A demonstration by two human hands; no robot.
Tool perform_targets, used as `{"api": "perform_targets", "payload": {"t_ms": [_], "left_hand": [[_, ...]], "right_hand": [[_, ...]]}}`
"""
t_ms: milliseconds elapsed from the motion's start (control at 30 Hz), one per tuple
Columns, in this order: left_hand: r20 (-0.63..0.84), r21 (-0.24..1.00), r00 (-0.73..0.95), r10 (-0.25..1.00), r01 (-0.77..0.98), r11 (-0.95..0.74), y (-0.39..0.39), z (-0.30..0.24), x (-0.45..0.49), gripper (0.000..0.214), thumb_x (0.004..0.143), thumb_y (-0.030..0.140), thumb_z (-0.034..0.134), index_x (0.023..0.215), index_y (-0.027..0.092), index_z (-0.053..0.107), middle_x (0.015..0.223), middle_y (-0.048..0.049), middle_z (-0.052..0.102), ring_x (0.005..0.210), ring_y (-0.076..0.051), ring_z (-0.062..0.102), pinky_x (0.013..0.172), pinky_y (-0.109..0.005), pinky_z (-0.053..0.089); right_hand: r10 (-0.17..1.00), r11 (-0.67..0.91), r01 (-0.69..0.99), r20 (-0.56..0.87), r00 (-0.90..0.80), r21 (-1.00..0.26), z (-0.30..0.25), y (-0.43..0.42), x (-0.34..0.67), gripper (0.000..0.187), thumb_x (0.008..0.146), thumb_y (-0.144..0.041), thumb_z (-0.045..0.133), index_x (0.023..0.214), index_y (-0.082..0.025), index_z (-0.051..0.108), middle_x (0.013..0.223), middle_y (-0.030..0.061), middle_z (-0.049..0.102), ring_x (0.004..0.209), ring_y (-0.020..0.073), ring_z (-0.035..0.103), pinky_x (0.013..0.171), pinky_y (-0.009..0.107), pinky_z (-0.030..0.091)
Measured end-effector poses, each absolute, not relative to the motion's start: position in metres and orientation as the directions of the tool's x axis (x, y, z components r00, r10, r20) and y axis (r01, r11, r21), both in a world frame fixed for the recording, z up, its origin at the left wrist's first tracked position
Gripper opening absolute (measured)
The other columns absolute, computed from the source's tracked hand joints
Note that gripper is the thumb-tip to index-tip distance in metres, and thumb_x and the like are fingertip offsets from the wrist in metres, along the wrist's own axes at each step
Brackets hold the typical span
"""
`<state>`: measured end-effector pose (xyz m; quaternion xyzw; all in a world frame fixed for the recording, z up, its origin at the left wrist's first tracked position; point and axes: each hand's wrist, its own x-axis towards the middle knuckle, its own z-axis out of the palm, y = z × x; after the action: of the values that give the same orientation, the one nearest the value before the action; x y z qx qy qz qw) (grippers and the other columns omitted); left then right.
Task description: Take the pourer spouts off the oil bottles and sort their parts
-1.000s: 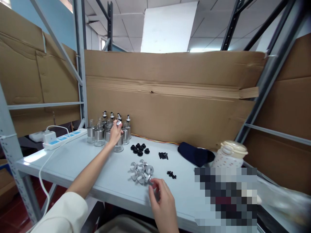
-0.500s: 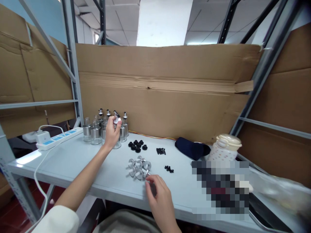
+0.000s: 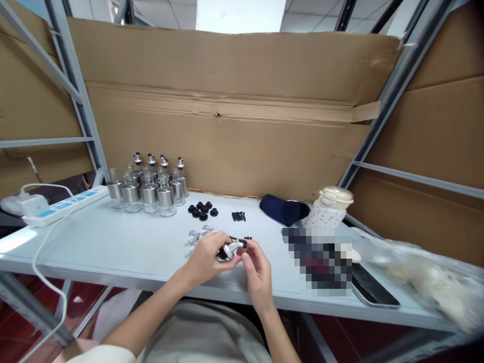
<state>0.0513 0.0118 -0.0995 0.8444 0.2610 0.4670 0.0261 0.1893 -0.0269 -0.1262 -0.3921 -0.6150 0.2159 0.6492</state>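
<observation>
My left hand [image 3: 207,253] and my right hand [image 3: 258,266] meet over the front of the white table [image 3: 113,247]. Between them they pinch a small silver pourer cap with a black part [image 3: 231,248]. Just behind my left hand lies a heap of silver pourer caps [image 3: 196,235]. A cluster of small glass bottles with metal sleeves [image 3: 149,187] stands at the back left, a few of them capped with pourers.
Black round stoppers [image 3: 201,211] and small black pins [image 3: 238,216] lie mid-table. A dark blue cloth [image 3: 283,209], a spotted cream bottle [image 3: 327,207], a pixelated patch, a dark tablet [image 3: 372,287] and a plastic bag [image 3: 423,269] are at right. A power strip [image 3: 56,207] lies at left. Cardboard lines the shelf.
My left hand left the bottles at the back and came forward to join my right hand on a pourer cap. The camera tilted down and to the right.
</observation>
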Motion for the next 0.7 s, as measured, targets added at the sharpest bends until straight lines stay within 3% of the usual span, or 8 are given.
{"api": "perform_targets", "payload": {"t_ms": [100, 233, 400, 700], "left_hand": [[0.819, 0.145, 0.458, 0.346, 0.418, -0.897, 0.010, -0.106, 0.057, 0.013, 0.077, 0.024, 0.055, 0.074, 0.021, 0.043, 0.060, 0.0027, 0.051, 0.053, -0.013, 0.046, 0.055, -0.026, 0.035], [0.823, 0.050, 0.492, 0.284, 0.435, -0.899, 0.006, -0.111, 0.058, 0.012, 0.079, 0.023, 0.053, 0.079, 0.021, 0.041, 0.064, 0.0015, 0.051, 0.056, -0.014, 0.047, 0.057, -0.027, 0.034], [0.823, 0.064, 0.490, 0.286, 0.421, -0.905, 0.007, -0.113, 0.055, 0.011, 0.079, 0.020, 0.047, 0.080, 0.021, 0.036, 0.067, 0.0014, 0.050, 0.054, -0.014, 0.042, 0.057, -0.027, 0.034], [0.773, 0.179, 0.502, 0.387, 0.414, -0.893, 0.005, -0.113, 0.052, 0.017, 0.075, 0.025, 0.051, 0.084, 0.021, 0.036, 0.068, 0.0008, 0.053, 0.056, -0.014, 0.045, 0.061, -0.029, 0.036]], "right_hand": [[0.755, 0.576, 0.220, 0.616, 0.225, -0.787, -0.129, -0.028, 0.191, 0.020, 0.085, -0.036, 0.053, 0.091, -0.018, 0.060, 0.081, 0.0035, 0.060, 0.072, 0.0156, 0.057, 0.067, 0.028, 0.049], [0.790, 0.561, 0.225, 0.596, 0.140, -0.797, -0.126, -0.031, 0.190, 0.025, 0.090, -0.034, 0.044, 0.089, -0.019, 0.064, 0.082, 0.0045, 0.059, 0.073, 0.0152, 0.056, 0.065, 0.027, 0.048], [0.760, 0.612, 0.240, 0.645, 0.087, -0.754, -0.122, -0.032, 0.190, 0.024, 0.091, -0.030, 0.044, 0.096, -0.022, 0.066, 0.097, 0.0060, 0.057, 0.095, 0.0177, 0.056, 0.082, 0.032, 0.047], [0.752, 0.622, 0.149, 0.639, 0.161, -0.769, -0.127, -0.030, 0.191, 0.021, 0.081, -0.029, 0.060, 0.098, -0.020, 0.069, 0.095, 0.0085, 0.065, 0.090, 0.0194, 0.061, 0.079, 0.036, 0.052]]}}
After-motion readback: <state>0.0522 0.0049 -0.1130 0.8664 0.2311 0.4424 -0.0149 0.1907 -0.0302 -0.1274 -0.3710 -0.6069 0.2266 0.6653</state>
